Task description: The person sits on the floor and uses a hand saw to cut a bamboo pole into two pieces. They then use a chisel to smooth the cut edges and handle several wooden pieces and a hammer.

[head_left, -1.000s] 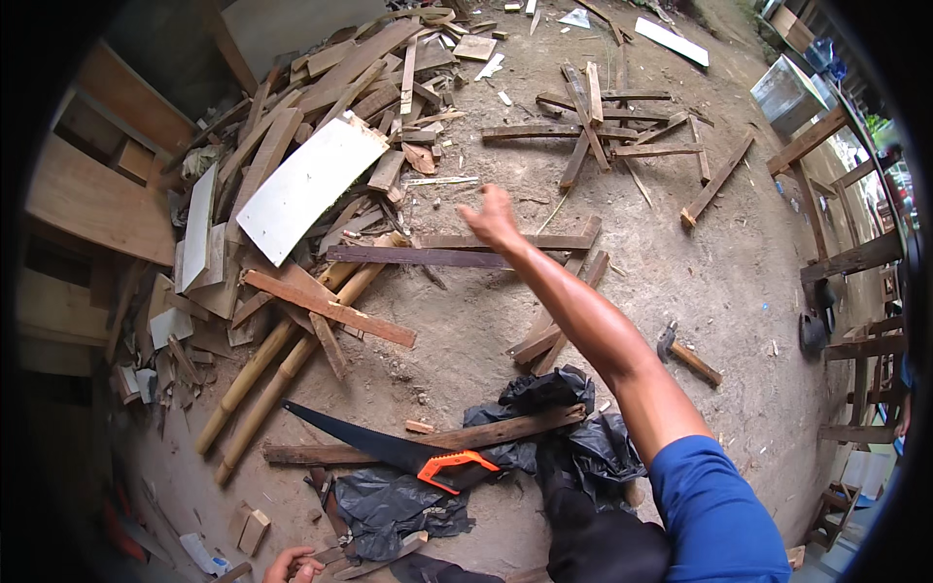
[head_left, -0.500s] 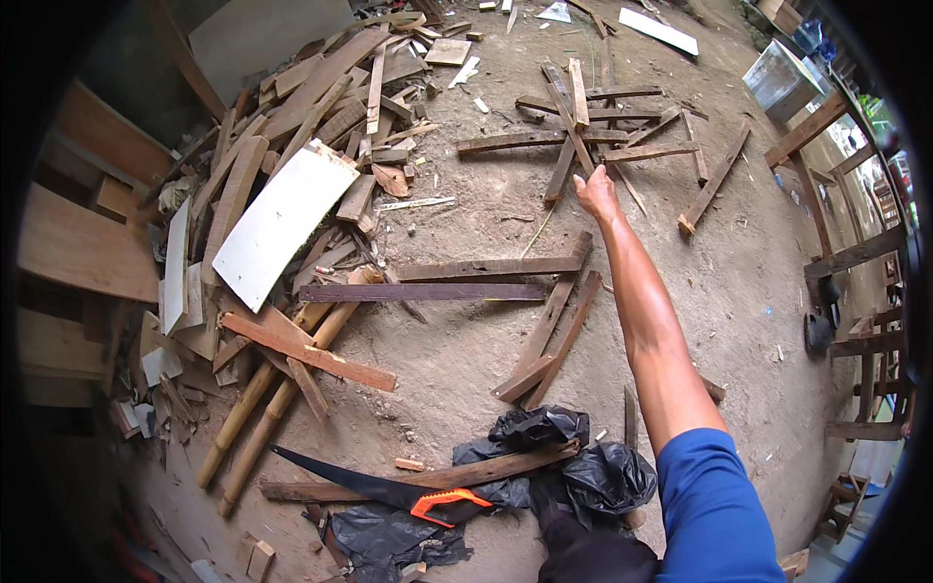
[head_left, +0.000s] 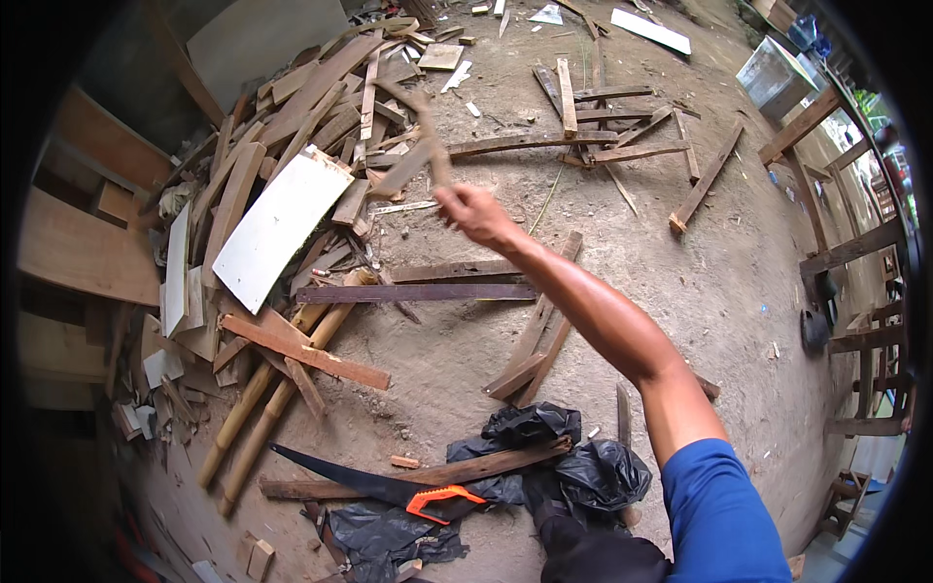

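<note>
The wooden stick (head_left: 420,146), blurred, is held up in the air above the scrap pile, clasped at its lower end by the right hand (head_left: 473,211), whose grip is closed around it; the arm in a blue sleeve (head_left: 724,510) reaches out from the lower right. On the dirt floor (head_left: 661,282), from the left: stacked planks (head_left: 78,248), a white board (head_left: 280,223) lying tilted on the heap of wood offcuts (head_left: 321,87), two bamboo poles (head_left: 267,398) side by side, and a black-bladed handsaw with an orange handle (head_left: 389,486) resting on a long batten beside black plastic bags (head_left: 573,466). More loose battens (head_left: 603,121) lie farther off, near a grey box (head_left: 775,76) at the upper right. The left hand is out of view.
</note>
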### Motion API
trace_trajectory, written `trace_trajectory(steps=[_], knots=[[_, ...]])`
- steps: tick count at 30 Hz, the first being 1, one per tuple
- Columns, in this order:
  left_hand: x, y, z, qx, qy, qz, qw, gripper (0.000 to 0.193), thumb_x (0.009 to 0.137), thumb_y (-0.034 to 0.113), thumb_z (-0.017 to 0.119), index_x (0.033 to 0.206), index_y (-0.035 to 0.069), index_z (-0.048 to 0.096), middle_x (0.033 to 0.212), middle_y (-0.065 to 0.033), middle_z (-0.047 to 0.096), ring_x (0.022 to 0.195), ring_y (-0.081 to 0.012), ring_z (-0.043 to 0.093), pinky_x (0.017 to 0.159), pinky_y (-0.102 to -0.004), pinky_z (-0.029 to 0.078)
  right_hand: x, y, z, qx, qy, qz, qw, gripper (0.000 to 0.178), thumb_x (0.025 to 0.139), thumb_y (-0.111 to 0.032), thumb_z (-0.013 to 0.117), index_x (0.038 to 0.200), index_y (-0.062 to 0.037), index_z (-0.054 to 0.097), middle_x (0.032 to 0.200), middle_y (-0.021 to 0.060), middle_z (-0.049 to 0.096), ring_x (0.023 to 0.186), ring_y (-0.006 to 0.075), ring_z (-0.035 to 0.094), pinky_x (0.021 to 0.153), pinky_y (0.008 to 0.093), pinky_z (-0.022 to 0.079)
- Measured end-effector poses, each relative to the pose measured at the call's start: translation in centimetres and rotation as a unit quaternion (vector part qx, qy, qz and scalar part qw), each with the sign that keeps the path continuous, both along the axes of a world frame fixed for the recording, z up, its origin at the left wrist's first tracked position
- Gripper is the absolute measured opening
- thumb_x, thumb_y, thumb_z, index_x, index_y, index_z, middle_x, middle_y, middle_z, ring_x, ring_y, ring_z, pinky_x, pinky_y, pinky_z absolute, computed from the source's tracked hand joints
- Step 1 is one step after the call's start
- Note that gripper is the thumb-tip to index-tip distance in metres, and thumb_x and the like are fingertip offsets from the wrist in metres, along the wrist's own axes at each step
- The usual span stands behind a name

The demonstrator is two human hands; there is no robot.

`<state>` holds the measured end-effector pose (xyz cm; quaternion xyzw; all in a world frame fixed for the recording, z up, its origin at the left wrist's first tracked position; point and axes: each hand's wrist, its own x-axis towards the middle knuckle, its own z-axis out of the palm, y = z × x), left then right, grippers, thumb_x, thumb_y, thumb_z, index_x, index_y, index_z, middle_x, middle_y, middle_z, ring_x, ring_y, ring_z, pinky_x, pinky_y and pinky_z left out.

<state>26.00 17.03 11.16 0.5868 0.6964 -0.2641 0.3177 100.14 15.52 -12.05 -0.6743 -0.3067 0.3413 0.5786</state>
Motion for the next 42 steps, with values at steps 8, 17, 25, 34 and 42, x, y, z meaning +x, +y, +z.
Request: trace_trajectory(steps=[8, 17, 25, 34, 42], knots=[[2.8, -0.2, 0.9, 0.016, -0.002, 0.003, 1.0, 0.059, 0.1, 0.049, 0.054, 0.129, -0.001, 0.06, 0.117, -0.017, 0.068, 0.106, -0.0283, 0.062, 0.095, -0.0391, 0.047, -0.2, 2.2, -5.8, -0.135, -0.16, 0.01, 0.978, 0.042, 0.1, -0.036, 0.058, 0.119, 0.0018, 0.062, 0.12, 0.0225, 0.066, 0.107, 0.0306, 0.066, 0.091, 0.0445, 0.056], [-11.9, -3.1, -1.6, 0.057, 0.146, 0.014, 0.987, 0.048, 0.1, 0.044, 0.056, 0.12, 0.001, 0.065, 0.093, -0.0104, 0.07, 0.081, -0.019, 0.064, 0.074, -0.0339, 0.051, 14.7, -1.4, -12.6, -0.329, -0.511, -0.188, 0.772, 0.061, 0.088, -0.004, 0.055, 0.145, 0.0062, 0.035, 0.143, 0.0286, 0.043, 0.131, 0.0419, 0.047, 0.106, 0.0472, 0.044], [-22.3, -7.9, -2.8, 0.012, 0.104, 0.158, 0.982, 0.081, 0.093, 0.061, 0.058, 0.141, -0.004, 0.048, 0.123, -0.0183, 0.063, 0.093, -0.0236, 0.066, 0.081, -0.0361, 0.054, 19.4, -0.4, -12.3, -0.42, -0.558, -0.081, 0.711, 0.053, 0.1, -0.011, 0.04, 0.152, -0.0066, 0.033, 0.154, 0.0134, 0.04, 0.143, 0.0311, 0.038, 0.114, 0.0551, 0.032], [-19.3, -6.6, -4.3, 0.05, 0.04, 0.123, 0.99, 0.078, 0.092, 0.064, 0.056, 0.13, -0.004, 0.057, 0.106, -0.0159, 0.068, 0.083, -0.0222, 0.066, 0.079, -0.037, 0.052, 18.2, -4.0, -11.4, -0.342, -0.688, -0.057, 0.638, 0.022, 0.093, -0.011, 0.054, 0.114, -0.0085, 0.061, 0.119, 0.0157, 0.058, 0.107, 0.0296, 0.062, 0.088, 0.0461, 0.046], [-11.0, -4.3, -2.8, 0.051, 0.003, 0.096, 0.994, 0.064, 0.095, 0.056, 0.056, 0.124, -0.001, 0.061, 0.098, -0.0122, 0.068, 0.079, -0.0199, 0.064, 0.074, -0.0347, 0.051, 3.0, 3.0, -4.0, -0.227, -0.691, 0.132, 0.673, 0.03, 0.098, -0.012, 0.056, 0.127, -0.0093, 0.056, 0.115, 0.0135, 0.064, 0.112, 0.0289, 0.061, 0.104, 0.0573, 0.043]])
